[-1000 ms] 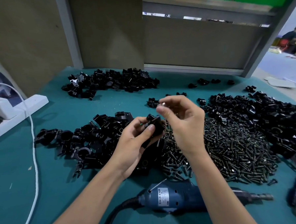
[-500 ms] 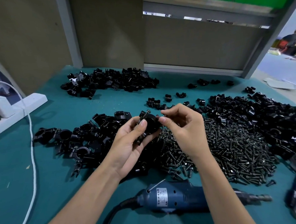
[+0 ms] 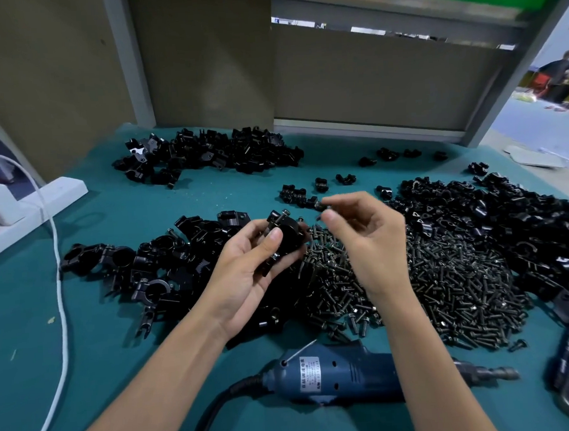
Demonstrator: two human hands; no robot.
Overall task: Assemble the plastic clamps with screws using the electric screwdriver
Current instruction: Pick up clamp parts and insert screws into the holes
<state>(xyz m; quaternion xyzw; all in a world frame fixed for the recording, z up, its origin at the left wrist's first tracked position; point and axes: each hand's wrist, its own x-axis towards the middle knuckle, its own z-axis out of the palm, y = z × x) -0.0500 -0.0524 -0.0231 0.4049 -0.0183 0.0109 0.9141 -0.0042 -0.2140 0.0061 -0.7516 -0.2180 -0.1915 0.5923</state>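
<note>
- While the electric screwdriver [image 3: 337,374] lay untouched on the teal worktop [image 3: 111,208] close to the person, the job looked to be at the hand-loading step, with screws going into a clamp before any driving.
- Progress, as a judgement: the near left heap [image 3: 140,265] looked like clamps already put together, several with screws showing.
- A far heap [image 3: 207,153], a big heap of loose clamp parts [image 3: 507,223] on the right and a wide screw pile [image 3: 428,280] between them suggested that much work remained.
- Of the 2 hands, the left hand [image 3: 246,270] gripped 1 black clamp [image 3: 289,238] above the near edge of the screw pile, thumb laid across its round face and fingers curled behind it.
- 1 fitted screw [image 3: 279,215] stood out of the top of that clamp at a tilt, and I judged it not yet driven home.
- The right hand [image 3: 367,240] hovered just beside the clamp without touching it, its fingers curled.
- Its thumb and forefinger pinched a small dark, blurred piece, most likely a loose screw [image 3: 320,204].
- Left to do on this clamp: seat that loose screw, then take up the electric screwdriver and tighten.
</note>
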